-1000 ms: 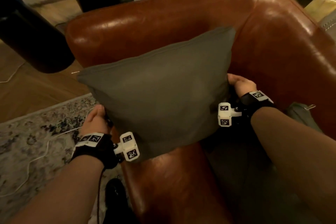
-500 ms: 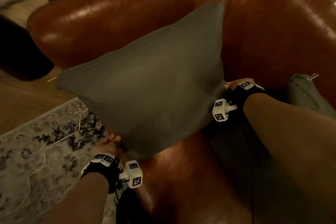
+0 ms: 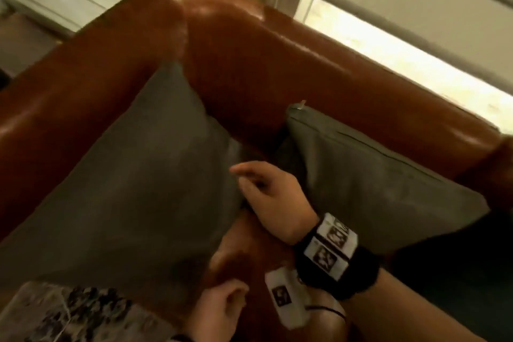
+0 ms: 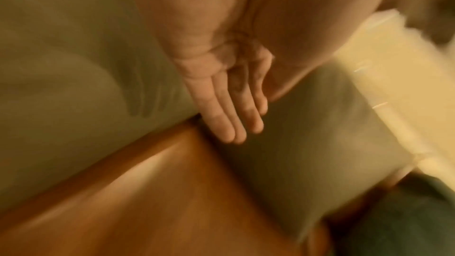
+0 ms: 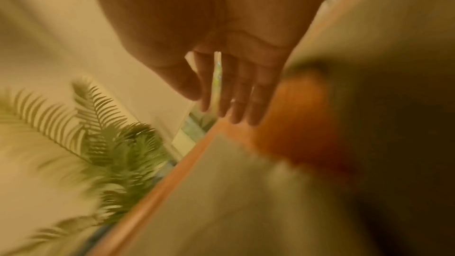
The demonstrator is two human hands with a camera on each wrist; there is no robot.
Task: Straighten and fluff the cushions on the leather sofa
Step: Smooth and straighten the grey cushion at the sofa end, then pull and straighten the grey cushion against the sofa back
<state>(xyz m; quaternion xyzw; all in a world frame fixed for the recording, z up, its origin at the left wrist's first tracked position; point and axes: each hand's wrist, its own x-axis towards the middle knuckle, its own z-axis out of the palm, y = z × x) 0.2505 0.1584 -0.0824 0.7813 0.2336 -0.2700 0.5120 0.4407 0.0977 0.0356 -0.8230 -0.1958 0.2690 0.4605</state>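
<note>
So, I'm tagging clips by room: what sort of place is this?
Most likely a home living room: a brown leather sofa with grey cushions, a patterned rug on the floor, and a leafy houseplant by the window.

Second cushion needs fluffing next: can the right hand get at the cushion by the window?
Probably yes. The right hand is empty, fingers loose, in the gap between the corner cushion and the window-side cushion. It is close beside the latter's near edge, with nothing between them.
</note>
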